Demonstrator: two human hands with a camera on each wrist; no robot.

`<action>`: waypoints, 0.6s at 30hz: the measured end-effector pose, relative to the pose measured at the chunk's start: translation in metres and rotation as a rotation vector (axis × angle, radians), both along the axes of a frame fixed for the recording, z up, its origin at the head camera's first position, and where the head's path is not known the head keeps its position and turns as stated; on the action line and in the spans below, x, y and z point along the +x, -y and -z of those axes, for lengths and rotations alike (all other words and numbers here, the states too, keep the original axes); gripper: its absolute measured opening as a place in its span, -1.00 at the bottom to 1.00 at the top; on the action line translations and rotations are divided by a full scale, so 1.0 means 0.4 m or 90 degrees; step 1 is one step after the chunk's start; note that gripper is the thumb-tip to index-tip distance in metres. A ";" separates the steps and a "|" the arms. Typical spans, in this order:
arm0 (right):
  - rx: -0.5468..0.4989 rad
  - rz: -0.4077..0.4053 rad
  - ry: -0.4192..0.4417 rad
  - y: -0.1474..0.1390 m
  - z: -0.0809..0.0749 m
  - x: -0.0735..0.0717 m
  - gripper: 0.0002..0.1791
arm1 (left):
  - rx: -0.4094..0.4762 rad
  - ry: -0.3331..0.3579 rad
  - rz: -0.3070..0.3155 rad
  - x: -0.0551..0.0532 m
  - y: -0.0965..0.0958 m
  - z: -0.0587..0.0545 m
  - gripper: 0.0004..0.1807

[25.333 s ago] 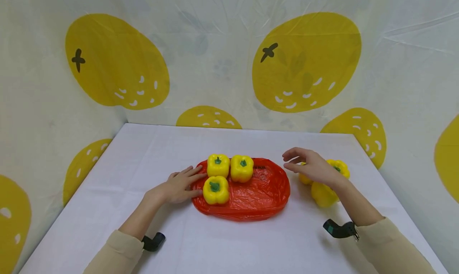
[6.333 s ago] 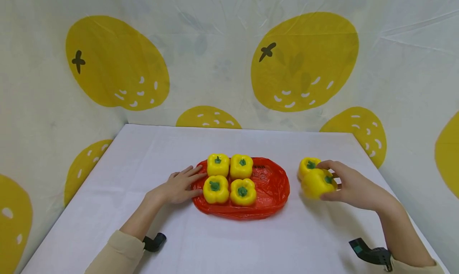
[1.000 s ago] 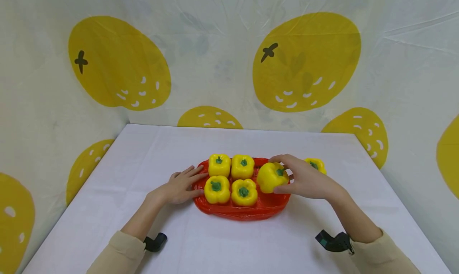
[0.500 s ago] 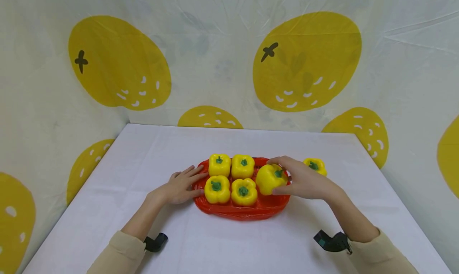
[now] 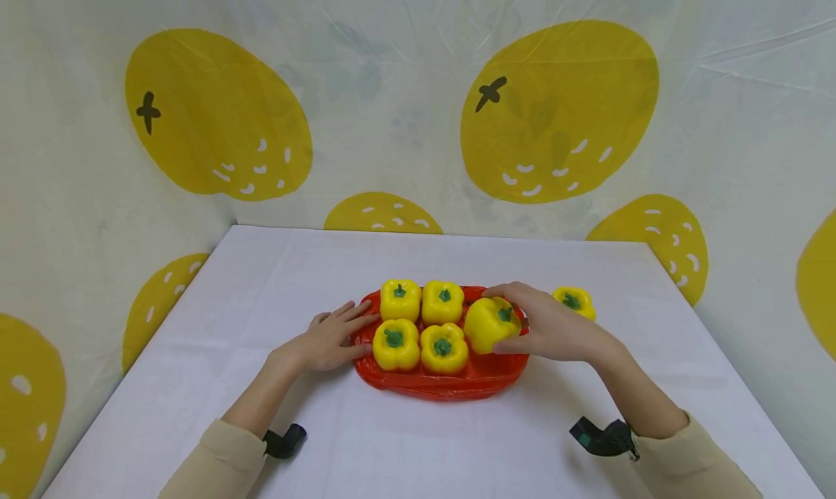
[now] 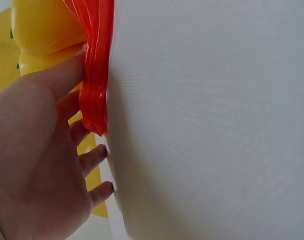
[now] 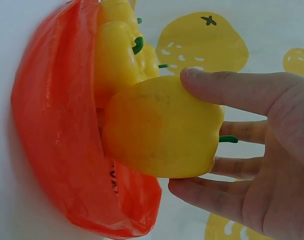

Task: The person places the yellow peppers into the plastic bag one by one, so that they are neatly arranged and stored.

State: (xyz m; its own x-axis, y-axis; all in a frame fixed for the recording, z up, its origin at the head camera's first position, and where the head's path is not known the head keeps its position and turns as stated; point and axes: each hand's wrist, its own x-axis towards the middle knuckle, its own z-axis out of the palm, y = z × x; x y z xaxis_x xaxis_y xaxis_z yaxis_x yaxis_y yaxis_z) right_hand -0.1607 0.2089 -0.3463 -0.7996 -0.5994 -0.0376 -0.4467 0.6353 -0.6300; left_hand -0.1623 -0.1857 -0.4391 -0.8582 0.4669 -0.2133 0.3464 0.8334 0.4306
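A red plastic bag (image 5: 434,390), opened into a low oval, lies mid-table. Several yellow bell peppers (image 5: 395,345) with green stems stand upright in its left and middle parts. My left hand (image 5: 324,339) rests at the bag's left edge, fingers spread; in the left wrist view its thumb (image 6: 67,75) touches the red rim. At the bag's right side, my right hand (image 5: 555,328) grips another yellow bell pepper (image 5: 488,326) between thumb and fingers. That pepper tilts, its stem towards the palm, as the right wrist view (image 7: 164,127) shows. Its lower end is inside the bag's rim.
One more yellow bell pepper (image 5: 575,301) sits on the white table (image 5: 405,455) behind my right hand. A pale cloth with large yellow fruit prints (image 5: 562,114) hangs behind and at the sides. Dark camera mounts (image 5: 604,437) are on both wrists.
Over the earlier frames, bell peppers went from the right of the table into the red bag. In the last second, the gripped pepper shifted slightly left. My left hand stayed put.
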 end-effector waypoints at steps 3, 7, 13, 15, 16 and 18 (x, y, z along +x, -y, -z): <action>-0.004 0.006 -0.006 0.005 -0.013 0.002 -0.21 | 0.001 0.001 0.001 0.000 0.000 0.000 -0.22; -0.008 0.008 -0.014 0.012 -0.029 0.001 -0.21 | 0.004 0.001 0.004 0.000 0.001 0.000 -0.22; -0.016 -0.010 -0.029 0.029 -0.048 0.003 -0.21 | 0.004 0.003 0.004 0.000 0.001 0.001 -0.22; -0.014 -0.011 -0.033 0.035 -0.054 0.004 -0.21 | 0.003 0.003 0.003 -0.001 0.001 0.002 -0.21; -0.012 -0.011 -0.035 0.038 -0.056 0.004 -0.21 | 0.003 0.004 0.002 -0.002 0.001 0.002 -0.21; -0.010 -0.008 -0.033 0.041 -0.061 0.004 -0.21 | 0.000 0.001 0.001 -0.004 0.000 0.003 -0.21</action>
State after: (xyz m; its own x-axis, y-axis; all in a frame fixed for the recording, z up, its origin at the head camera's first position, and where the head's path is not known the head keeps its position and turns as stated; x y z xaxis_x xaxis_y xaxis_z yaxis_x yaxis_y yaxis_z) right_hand -0.1592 0.1926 -0.3218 -0.7925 -0.6097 0.0131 -0.4866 0.6193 -0.6163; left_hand -0.1637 -0.1857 -0.4404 -0.8567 0.4687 -0.2155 0.3472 0.8329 0.4310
